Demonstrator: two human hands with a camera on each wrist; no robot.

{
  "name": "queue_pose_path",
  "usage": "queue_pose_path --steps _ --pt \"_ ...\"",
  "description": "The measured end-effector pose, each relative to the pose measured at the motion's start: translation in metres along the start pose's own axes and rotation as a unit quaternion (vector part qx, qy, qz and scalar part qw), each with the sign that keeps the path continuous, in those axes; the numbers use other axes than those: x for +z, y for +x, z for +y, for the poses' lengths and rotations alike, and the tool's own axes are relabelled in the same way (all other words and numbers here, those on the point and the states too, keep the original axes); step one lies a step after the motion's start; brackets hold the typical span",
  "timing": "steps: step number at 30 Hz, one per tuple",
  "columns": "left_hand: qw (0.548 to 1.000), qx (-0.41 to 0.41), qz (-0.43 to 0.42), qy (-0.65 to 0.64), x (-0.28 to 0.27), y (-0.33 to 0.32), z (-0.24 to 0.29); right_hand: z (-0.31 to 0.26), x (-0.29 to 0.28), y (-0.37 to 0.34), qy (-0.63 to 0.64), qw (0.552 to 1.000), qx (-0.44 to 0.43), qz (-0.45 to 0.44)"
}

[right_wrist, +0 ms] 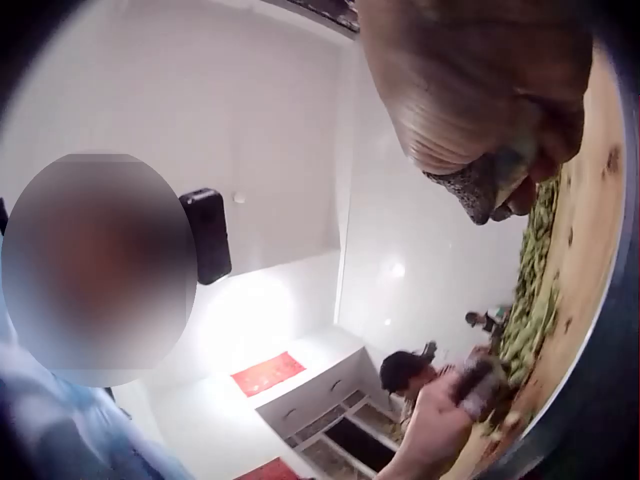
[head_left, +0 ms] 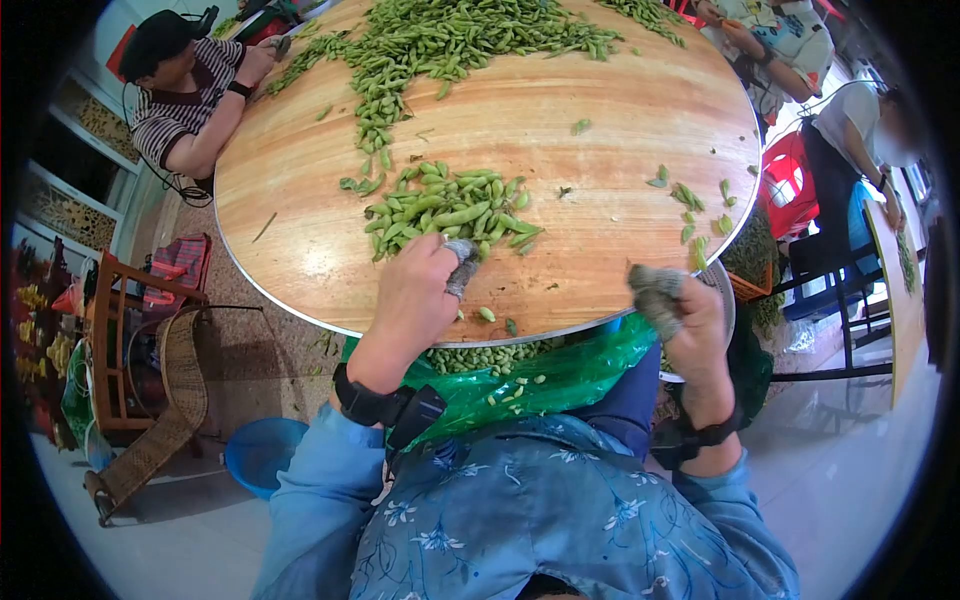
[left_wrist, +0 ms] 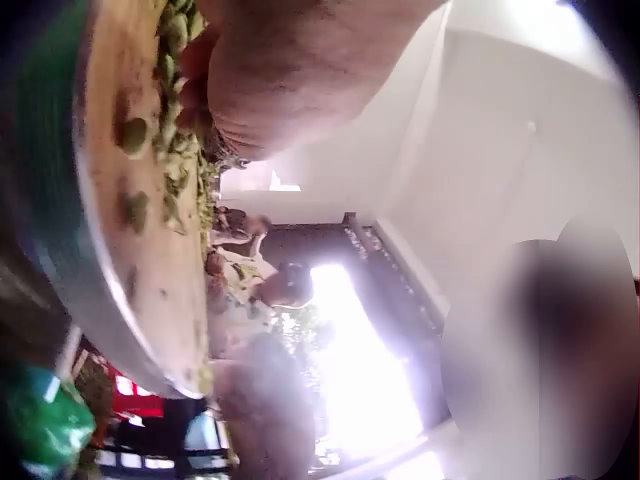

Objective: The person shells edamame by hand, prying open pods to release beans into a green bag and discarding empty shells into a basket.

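My left hand (head_left: 415, 290) is at the near edge of a small heap of green soybean pods (head_left: 450, 210), its fingers bent down against the pods. A grey knitted finger cover (head_left: 462, 268) shows on it. What lies under those fingers is hidden, so I cannot tell whether they hold a pod. To the right, my right hand (head_left: 695, 325) is raised by the table's near right edge, fingers curled, also with a grey finger cover (head_left: 655, 295). In the right wrist view it pinches a pale green soybean pod (right_wrist: 514, 166) between thumb and fingers.
Below the table edge, a green plastic bag (head_left: 590, 365) lies over the lap with shelled beans (head_left: 485, 357) in it. A basin rim (head_left: 729, 310) shows beside my right hand. A large pod pile (head_left: 440, 40) covers the far table; a person (head_left: 190, 90) sits at left.
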State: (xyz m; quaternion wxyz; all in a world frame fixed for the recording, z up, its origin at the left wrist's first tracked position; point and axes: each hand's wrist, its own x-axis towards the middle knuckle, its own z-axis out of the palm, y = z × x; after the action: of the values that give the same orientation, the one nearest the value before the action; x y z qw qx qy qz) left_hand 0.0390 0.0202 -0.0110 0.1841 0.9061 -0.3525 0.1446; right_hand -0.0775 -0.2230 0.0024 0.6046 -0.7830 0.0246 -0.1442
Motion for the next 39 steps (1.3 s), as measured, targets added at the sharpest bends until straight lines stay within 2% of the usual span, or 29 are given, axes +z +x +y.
queue_pose_path --steps 1,2,3,4,5,6,7,8,9,10,12,15,17,29,33,35,36,37,38,39 --pt "0.982 -0.065 0.004 -0.180 0.001 -0.003 0.001 -0.003 0.013 0.001 0.047 0.998 0.011 -0.029" --pt "0.927 -0.127 0.008 -0.354 0.001 -0.006 0.002 -0.009 0.023 0.004 0.059 0.995 0.033 -0.068" --pt "0.927 -0.127 0.008 -0.354 -0.004 -0.007 0.005 -0.015 0.032 0.007 0.071 0.990 0.055 -0.107" --pt "0.833 -0.201 -0.034 -0.515 -0.013 -0.007 0.010 -0.016 0.041 0.009 0.072 0.990 0.056 -0.108" --pt "0.704 -0.266 -0.073 -0.655 -0.019 -0.008 0.014 -0.016 0.050 0.012 0.091 0.987 0.040 -0.125" --pt "0.704 -0.267 -0.072 -0.655 -0.020 -0.011 0.017 -0.016 0.057 0.015 0.110 0.983 0.023 -0.142" --pt "0.673 -0.269 -0.071 -0.685 -0.020 -0.014 0.021 -0.017 0.061 0.016 0.110 0.983 0.023 -0.144" --pt "0.641 -0.271 -0.071 -0.715 -0.019 -0.017 0.025 -0.017 0.064 0.017 0.181 0.965 0.063 -0.177" --pt "0.640 -0.272 -0.071 -0.715 -0.019 -0.018 0.030 -0.017 0.067 0.017 0.251 0.939 0.103 -0.209" --pt "0.632 -0.269 -0.062 -0.724 -0.019 -0.019 0.034 -0.015 0.070 0.016 0.282 0.930 0.105 -0.209" --pt "0.623 -0.267 -0.053 -0.733 -0.018 -0.020 0.039 -0.017 0.068 0.017 0.266 0.932 0.111 -0.222" --pt "0.641 -0.246 -0.043 -0.726 -0.017 -0.020 0.042 -0.018 0.067 0.017 0.265 0.927 0.123 -0.235" --pt "0.685 -0.220 -0.048 -0.693 -0.018 -0.021 0.042 -0.017 0.066 0.017 0.280 0.921 0.131 -0.237" --pt "0.698 -0.199 -0.046 -0.686 -0.018 -0.022 0.045 -0.015 0.071 0.014 0.295 0.919 0.134 -0.225" --pt "0.697 -0.208 -0.055 -0.684 -0.012 -0.024 0.042 -0.007 0.077 0.015 0.330 0.903 0.173 -0.215" --pt "0.732 -0.220 -0.029 -0.644 -0.008 -0.025 0.045 -0.005 0.077 0.015 0.339 0.897 0.190 -0.210" --pt "0.732 -0.220 -0.029 -0.644 -0.010 -0.025 0.045 -0.005 0.078 0.015 0.343 0.899 0.186 -0.199" --pt "0.880 -0.131 -0.028 -0.456 -0.015 -0.025 0.046 -0.005 0.078 0.015 0.348 0.901 0.181 -0.188" --pt "0.970 -0.034 -0.024 -0.238 -0.017 -0.025 0.045 -0.007 0.078 0.016 0.348 0.901 0.179 -0.190" --pt "0.970 -0.034 -0.024 -0.238 -0.016 -0.025 0.044 -0.009 0.077 0.016 0.349 0.902 0.166 -0.191"
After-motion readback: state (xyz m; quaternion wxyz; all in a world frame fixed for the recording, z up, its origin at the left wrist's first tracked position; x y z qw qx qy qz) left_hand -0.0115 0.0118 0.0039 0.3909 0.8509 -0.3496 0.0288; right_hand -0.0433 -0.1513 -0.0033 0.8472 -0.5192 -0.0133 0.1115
